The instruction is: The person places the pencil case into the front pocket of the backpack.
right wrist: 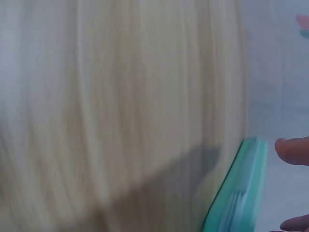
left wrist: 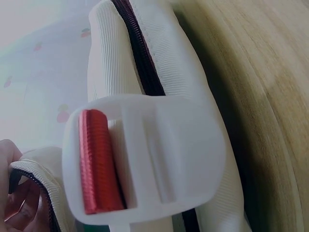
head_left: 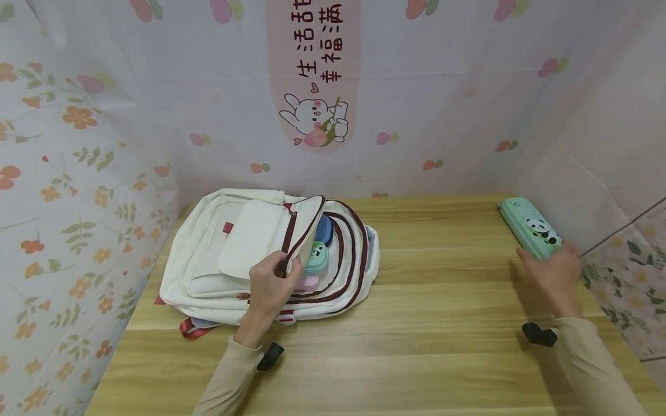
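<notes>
A cream backpack [head_left: 200, 254] with dark red zipper trim lies on the left of the table, its front compartment unzipped. My left hand [head_left: 269, 292] pinches the edge of the front panel and holds it raised. Inside the opening show a small green panda case [head_left: 317, 259], a blue rounded item [head_left: 325, 230] and a pink item [head_left: 308, 283], partly covered. At the far right lies a mint-green panda pencil case [head_left: 528, 225]. Over its near end is my right hand [head_left: 554, 277], fingers spread; in the right wrist view a fingertip [right wrist: 292, 151] stands apart from the case.
The wooden table [head_left: 437, 300] stretches between backpack and pencil case. Patterned cloth walls stand behind and at both sides, with the pencil case close to the right wall [head_left: 588, 190]. A white buckle [left wrist: 145, 159] with red strap fills much of the left wrist view.
</notes>
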